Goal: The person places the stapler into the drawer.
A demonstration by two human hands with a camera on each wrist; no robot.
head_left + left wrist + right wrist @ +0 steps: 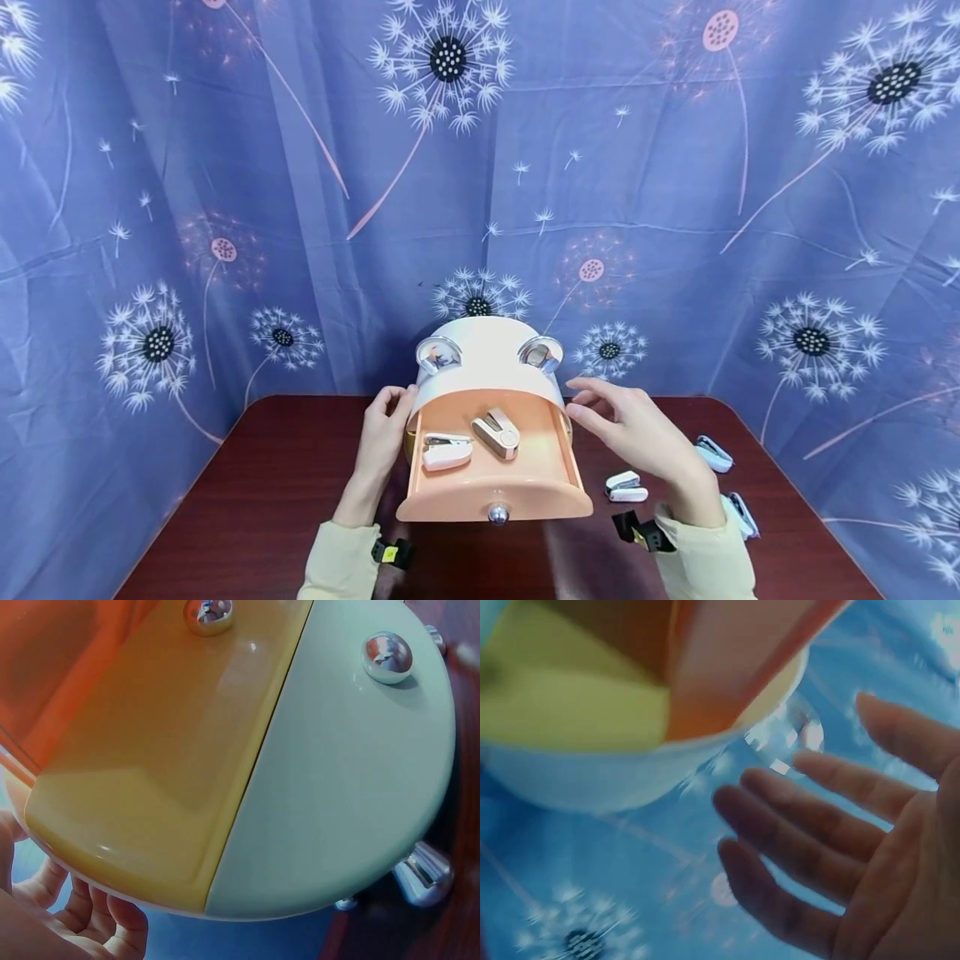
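Note:
A white rounded drawer box (491, 350) stands at the table's middle, its peach drawer (495, 497) pulled out. Inside that drawer lie a white mini stapler (447, 452) and a beige-and-white mini stapler (497, 435). Beneath it, the yellow drawer (157, 742) and pale green drawer (337, 757) are closed in the left wrist view. My left hand (384, 433) rests at the box's left side, fingers loosely bent against its outer wall. My right hand (637, 425) is beside the box's right edge, fingers spread and holding nothing; the right wrist view shows its palm.
Right of the box, a white mini stapler (626, 487) and two light blue staplers, one farther back (714, 454) and one nearer (741, 515), lie on the dark red table (247, 500). Blue dandelion-patterned cloth (300, 167) hangs behind. Chrome round ornaments (540, 354) stick out from the box's top.

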